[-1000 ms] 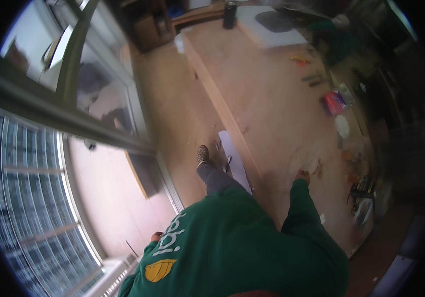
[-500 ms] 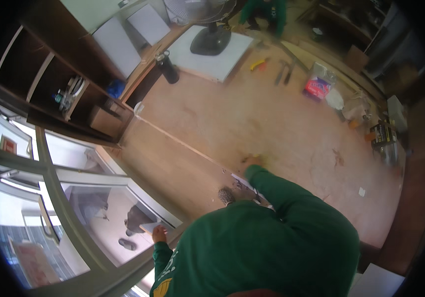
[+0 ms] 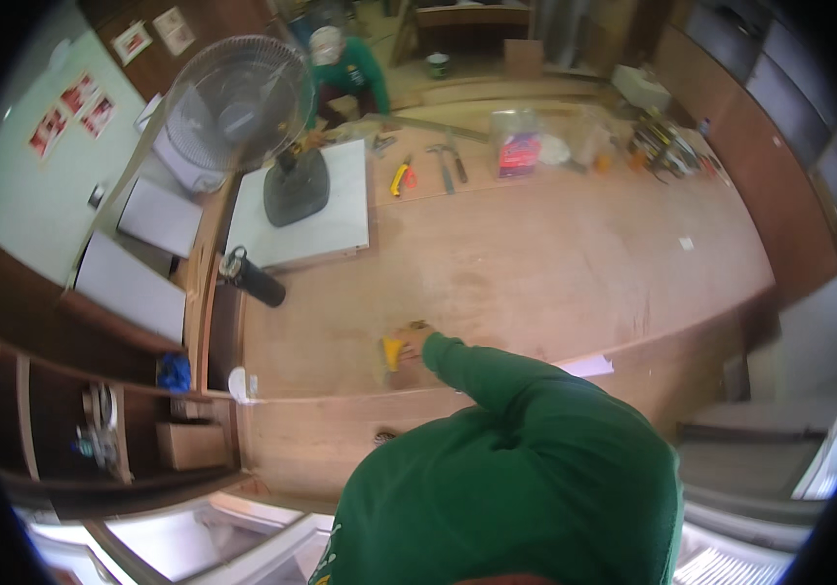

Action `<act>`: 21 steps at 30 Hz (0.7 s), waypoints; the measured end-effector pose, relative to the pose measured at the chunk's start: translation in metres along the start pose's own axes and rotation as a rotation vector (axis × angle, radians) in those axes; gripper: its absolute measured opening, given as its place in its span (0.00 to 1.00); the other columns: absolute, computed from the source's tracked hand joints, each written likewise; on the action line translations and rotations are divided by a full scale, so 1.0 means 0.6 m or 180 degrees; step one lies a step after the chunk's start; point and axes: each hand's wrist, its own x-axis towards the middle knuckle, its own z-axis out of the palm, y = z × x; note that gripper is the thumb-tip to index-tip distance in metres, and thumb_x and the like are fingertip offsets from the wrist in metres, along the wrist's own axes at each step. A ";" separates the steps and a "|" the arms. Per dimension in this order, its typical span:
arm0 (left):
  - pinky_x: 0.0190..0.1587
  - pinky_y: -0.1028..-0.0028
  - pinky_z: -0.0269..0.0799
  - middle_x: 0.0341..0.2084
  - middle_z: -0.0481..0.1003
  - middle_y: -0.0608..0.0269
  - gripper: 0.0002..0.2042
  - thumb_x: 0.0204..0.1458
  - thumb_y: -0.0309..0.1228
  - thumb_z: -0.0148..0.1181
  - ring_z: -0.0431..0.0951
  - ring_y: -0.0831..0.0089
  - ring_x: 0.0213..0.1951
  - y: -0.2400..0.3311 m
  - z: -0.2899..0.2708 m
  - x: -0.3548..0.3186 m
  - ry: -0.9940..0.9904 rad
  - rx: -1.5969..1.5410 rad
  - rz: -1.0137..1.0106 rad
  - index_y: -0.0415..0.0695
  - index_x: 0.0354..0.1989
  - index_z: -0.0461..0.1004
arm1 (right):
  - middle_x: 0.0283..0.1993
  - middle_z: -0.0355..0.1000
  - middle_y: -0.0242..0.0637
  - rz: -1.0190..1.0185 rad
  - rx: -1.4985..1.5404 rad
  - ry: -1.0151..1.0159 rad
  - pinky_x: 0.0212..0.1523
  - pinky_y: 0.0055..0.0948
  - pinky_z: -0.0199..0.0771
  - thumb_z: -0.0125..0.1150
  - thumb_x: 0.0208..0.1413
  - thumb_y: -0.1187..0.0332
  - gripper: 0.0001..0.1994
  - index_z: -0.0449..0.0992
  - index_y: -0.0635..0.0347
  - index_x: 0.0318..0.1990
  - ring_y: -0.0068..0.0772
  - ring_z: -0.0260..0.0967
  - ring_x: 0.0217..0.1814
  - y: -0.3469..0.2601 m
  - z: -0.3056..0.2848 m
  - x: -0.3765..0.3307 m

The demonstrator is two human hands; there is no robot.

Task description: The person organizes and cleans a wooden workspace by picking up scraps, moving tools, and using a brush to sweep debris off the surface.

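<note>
My right hand (image 3: 417, 338) reaches over the near part of the wooden tabletop (image 3: 536, 263), its arm in a green sleeve. Closed fingers grip a small yellow scraper-like tool (image 3: 393, 353), whose flat, wedge-shaped end points left and down at the board. Blur hides its exact kind. A black water bottle (image 3: 259, 285) lies tilted in the picture to the left of this hand. My left hand is out of the picture, hidden below my green-clad body.
A fan (image 3: 297, 190) stands on a white panel (image 3: 348, 214) at the back left. Along the far edge are a hammer (image 3: 443, 168), a yellow-handled tool (image 3: 400, 177) and a pink-labelled bag (image 3: 519, 156). Beyond, another person in green (image 3: 355, 73) crouches. Shelves (image 3: 67, 419) stand at left.
The view has turned, so the fan, bottle and shelves sit differently in the picture. My right hand now shows the yellow tool plainly. My left hand, seen low at left before, has left the picture.
</note>
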 end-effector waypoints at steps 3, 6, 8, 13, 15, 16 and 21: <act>0.29 0.68 0.74 0.25 0.77 0.60 0.11 0.51 0.39 0.54 0.77 0.68 0.24 0.021 -0.112 0.099 -0.0156 -0.0175 -0.0018 0.44 0.27 0.75 | 0.46 0.71 0.44 -0.0228 0.0741 0.0464 0.34 0.38 0.78 0.61 0.53 0.56 0.21 0.68 0.58 0.49 0.43 0.76 0.38 0.006 -0.060 -0.030; 0.30 0.68 0.74 0.24 0.77 0.60 0.12 0.51 0.40 0.54 0.77 0.68 0.25 0.064 -0.210 0.194 -0.0165 -0.0538 0.0002 0.44 0.27 0.75 | 0.48 0.69 0.43 -0.0327 0.1019 0.0842 0.37 0.39 0.77 0.59 0.55 0.55 0.20 0.67 0.56 0.50 0.45 0.75 0.42 0.012 -0.086 -0.046; 0.30 0.68 0.73 0.24 0.77 0.60 0.12 0.51 0.40 0.54 0.77 0.68 0.25 0.100 -0.265 0.243 -0.0120 -0.0722 0.0056 0.44 0.27 0.75 | 0.50 0.67 0.46 -0.0433 0.1376 0.1051 0.42 0.43 0.74 0.56 0.57 0.57 0.19 0.66 0.56 0.50 0.48 0.72 0.45 0.025 -0.088 -0.051; 0.31 0.68 0.73 0.23 0.77 0.60 0.13 0.51 0.41 0.55 0.76 0.68 0.25 0.185 -0.325 0.297 -0.0180 -0.0606 0.0375 0.43 0.27 0.75 | 0.52 0.66 0.46 -0.0682 0.1992 0.1095 0.48 0.47 0.70 0.53 0.59 0.55 0.19 0.65 0.54 0.52 0.49 0.70 0.50 0.024 -0.089 -0.070; 0.31 0.67 0.72 0.23 0.76 0.60 0.14 0.51 0.42 0.55 0.76 0.68 0.25 0.209 -0.330 0.305 -0.0252 -0.0384 0.0527 0.43 0.27 0.75 | 0.53 0.66 0.45 -0.0863 0.2126 0.0980 0.50 0.48 0.68 0.52 0.59 0.53 0.20 0.64 0.54 0.52 0.49 0.69 0.51 0.026 -0.110 -0.057; 0.31 0.67 0.72 0.22 0.76 0.60 0.14 0.51 0.42 0.55 0.76 0.68 0.25 0.215 -0.332 0.301 -0.0294 -0.0250 0.0561 0.43 0.27 0.75 | 0.53 0.66 0.45 -0.0894 0.2208 0.1055 0.51 0.49 0.68 0.52 0.59 0.53 0.19 0.64 0.53 0.52 0.48 0.69 0.52 0.019 -0.121 -0.047; 0.32 0.67 0.72 0.22 0.76 0.60 0.15 0.51 0.43 0.56 0.76 0.68 0.26 0.203 -0.353 0.298 -0.0353 0.0432 0.0739 0.43 0.26 0.76 | 0.53 0.66 0.46 -0.0969 0.2691 0.1075 0.52 0.52 0.66 0.50 0.60 0.53 0.18 0.64 0.53 0.50 0.50 0.67 0.54 0.020 -0.136 -0.012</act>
